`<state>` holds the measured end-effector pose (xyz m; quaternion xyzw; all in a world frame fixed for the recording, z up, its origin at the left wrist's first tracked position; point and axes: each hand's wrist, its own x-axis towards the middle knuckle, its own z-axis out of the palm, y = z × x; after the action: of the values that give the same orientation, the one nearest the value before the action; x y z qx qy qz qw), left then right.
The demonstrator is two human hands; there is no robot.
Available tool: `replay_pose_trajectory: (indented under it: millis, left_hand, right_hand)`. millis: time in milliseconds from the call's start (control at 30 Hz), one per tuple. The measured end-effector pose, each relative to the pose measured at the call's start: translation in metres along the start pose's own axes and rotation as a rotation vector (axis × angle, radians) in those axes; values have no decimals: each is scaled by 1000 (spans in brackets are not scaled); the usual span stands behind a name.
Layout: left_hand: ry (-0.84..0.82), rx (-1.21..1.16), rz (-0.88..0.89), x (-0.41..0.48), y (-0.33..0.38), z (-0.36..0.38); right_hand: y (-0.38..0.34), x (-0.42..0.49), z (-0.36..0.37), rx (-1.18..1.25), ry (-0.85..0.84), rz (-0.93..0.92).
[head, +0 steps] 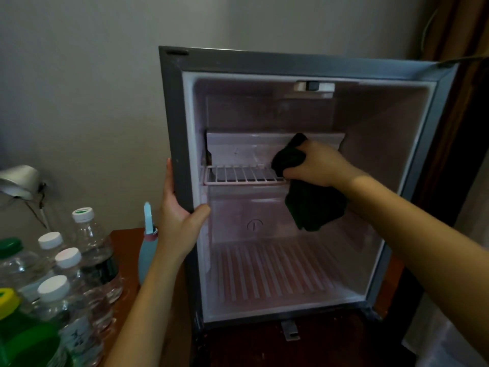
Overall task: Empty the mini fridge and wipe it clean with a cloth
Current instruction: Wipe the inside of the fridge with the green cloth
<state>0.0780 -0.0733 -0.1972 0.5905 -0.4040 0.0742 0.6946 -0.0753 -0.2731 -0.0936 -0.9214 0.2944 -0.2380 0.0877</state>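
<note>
Pale grey wall backs a reddish-brown wooden tabletop. At far left a metal desk lamp leans over a cluster of clear water bottles with white caps, and green-capped bottles crowd the lower corner. Just right of these stands a pale blue spray bottle, close beside the mini fridge, which sits on the tabletop with its open front facing the camera. The left hand grips the fridge's left front frame, fingers wrapped round the outer side and thumb lying across the inner door seal. Inside, a white wire shelf spans mid-height above a ribbed floor. The right hand, reaching in, clutches a dark cloth bunched against the rear ledge just above the shelf's right end; the loose part hangs below the shelf. A brown curtain borders the right edge.
</note>
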Motion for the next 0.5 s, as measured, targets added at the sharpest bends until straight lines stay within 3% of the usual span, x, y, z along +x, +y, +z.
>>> replay_pose_trajectory:
  millis: [133,200,267,400,500]
  left_hand:
    - [9,37,-5,1,-2,0]
    - [8,43,1,1,-3,0]
    - [4,46,8,1,-2,1]
    - [14,22,10,0,-1,2]
    - [10,5,19,0,1,1]
  right_hand:
    - [4,-48,-12,104,23,-12]
    - [10,-65,-22,383,32,80]
    - [17,-73,-35,595,151,159]
    - [32,-51,-55,313,424,125]
    - [37,-8,-42,79,369,77]
